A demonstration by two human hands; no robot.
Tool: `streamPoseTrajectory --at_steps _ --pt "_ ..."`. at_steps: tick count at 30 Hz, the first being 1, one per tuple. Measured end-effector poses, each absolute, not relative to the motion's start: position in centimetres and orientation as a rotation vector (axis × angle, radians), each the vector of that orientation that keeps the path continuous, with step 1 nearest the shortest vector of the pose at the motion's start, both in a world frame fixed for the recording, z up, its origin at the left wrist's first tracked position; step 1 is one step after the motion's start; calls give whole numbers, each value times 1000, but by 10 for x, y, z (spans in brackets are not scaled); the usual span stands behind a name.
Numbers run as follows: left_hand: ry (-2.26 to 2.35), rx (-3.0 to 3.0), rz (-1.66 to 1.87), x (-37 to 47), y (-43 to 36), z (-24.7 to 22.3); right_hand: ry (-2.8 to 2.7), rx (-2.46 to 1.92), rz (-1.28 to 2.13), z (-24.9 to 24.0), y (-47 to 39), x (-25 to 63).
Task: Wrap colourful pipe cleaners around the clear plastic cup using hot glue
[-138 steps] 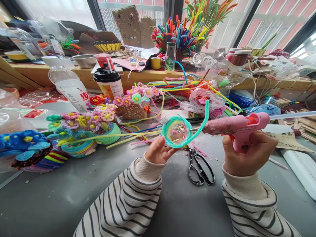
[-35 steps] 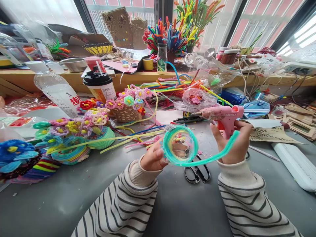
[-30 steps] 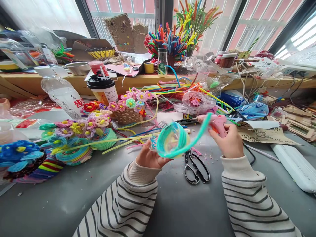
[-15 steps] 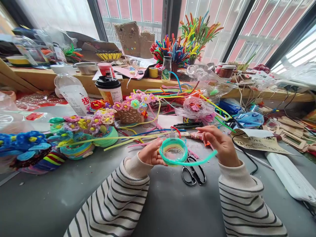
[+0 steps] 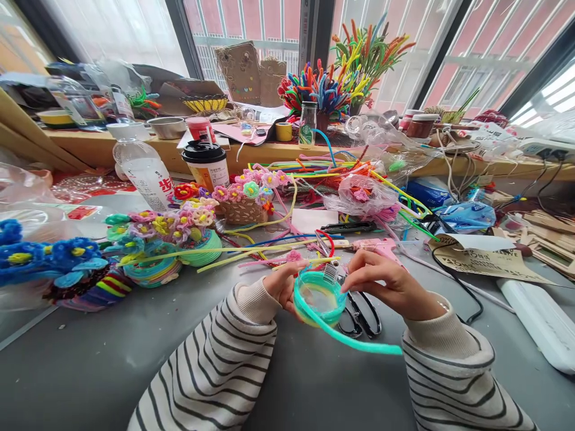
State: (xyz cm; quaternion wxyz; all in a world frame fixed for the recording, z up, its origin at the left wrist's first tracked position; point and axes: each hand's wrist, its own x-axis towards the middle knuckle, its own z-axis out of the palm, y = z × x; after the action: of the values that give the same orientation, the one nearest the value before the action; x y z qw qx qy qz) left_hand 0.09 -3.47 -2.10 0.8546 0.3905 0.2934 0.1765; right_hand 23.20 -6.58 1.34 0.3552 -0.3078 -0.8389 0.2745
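Observation:
My left hand [image 5: 283, 286] is closed around the left side of a clear round plastic cup [image 5: 320, 299]. Teal pipe cleaner [image 5: 359, 343] is coiled around the cup near its rim, over paler yellow bands. Its loose end runs free to the lower right, below my right hand [image 5: 381, 281]. The fingertips of that hand pinch the cup's right rim, partly hidden behind the bent fingers. A barcode label [image 5: 331, 272] sticks up at the far side of the cup. Black-handled scissors [image 5: 366, 314] lie on the table just behind and right of the cup.
Finished pipe-cleaner flower pots [image 5: 153, 263] crowd the left. Behind stand a bottle [image 5: 144, 170] and a lidded paper cup [image 5: 205, 163]. A pink glue gun [image 5: 377, 246], a black cutter [image 5: 349, 227] and loose pipe cleaners lie beyond my hands. A white power bank-like block [image 5: 539, 323] sits right.
My right hand has moved left onto the cup's rim. The pipe cleaner's loose end has dropped lower, and the cup has tilted slightly and come nearer.

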Motion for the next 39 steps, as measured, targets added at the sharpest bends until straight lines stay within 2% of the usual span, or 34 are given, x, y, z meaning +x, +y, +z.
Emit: streamPoseTrajectory --at_steps 4,8,13,32,39 --pt "634 743 429 5 -31 -21 -2051 -779 694 8 -66 227" --pt "722 704 673 9 -30 -23 -1703 -945 495 -5 -63 221" --pt "795 735 944 19 -37 -30 -1391 -1082 468 -20 -62 206" --pt "901 935 1349 30 -43 -25 -1346 -1099 796 -26 -63 190" --pt "1032 1017 1476 33 -47 -24 -1386 -1055 506 -20 -74 199"
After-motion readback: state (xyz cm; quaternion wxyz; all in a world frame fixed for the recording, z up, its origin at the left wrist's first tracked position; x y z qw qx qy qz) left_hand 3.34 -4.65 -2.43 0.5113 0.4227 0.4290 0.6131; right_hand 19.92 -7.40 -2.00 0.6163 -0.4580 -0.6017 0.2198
